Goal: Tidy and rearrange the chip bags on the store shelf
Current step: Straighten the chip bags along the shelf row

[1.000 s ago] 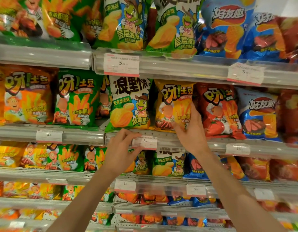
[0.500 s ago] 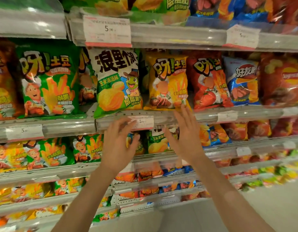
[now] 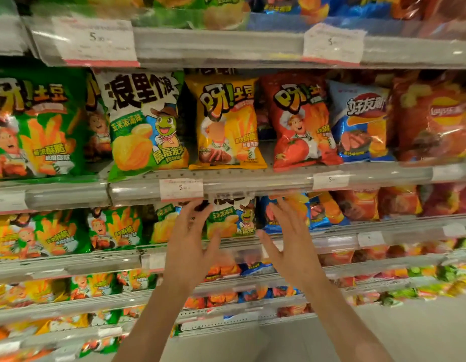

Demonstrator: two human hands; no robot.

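Observation:
Chip bags stand in rows on the store shelves. A green-and-white frog bag [image 3: 145,124], a yellow bag [image 3: 226,124] and a red bag [image 3: 300,121] stand side by side on the middle shelf [image 3: 252,178]. One shelf lower, a smaller frog bag [image 3: 234,218] sits between my two hands. My left hand [image 3: 190,244] and my right hand [image 3: 289,241] are raised in front of that lower shelf, fingers spread, holding nothing. Whether the fingertips touch the small bag is unclear.
A blue bag [image 3: 362,126] and a dark red bag [image 3: 435,118] stand to the right, a green bag [image 3: 36,126] to the left. Price tags [image 3: 181,189] hang on the shelf rails. More shelves with bags run below; the floor [image 3: 383,335] shows bottom right.
Both hands have dropped from the middle shelf's edge and the yellow bag to the shelf below. The view has tilted down, with the shelves looking closer.

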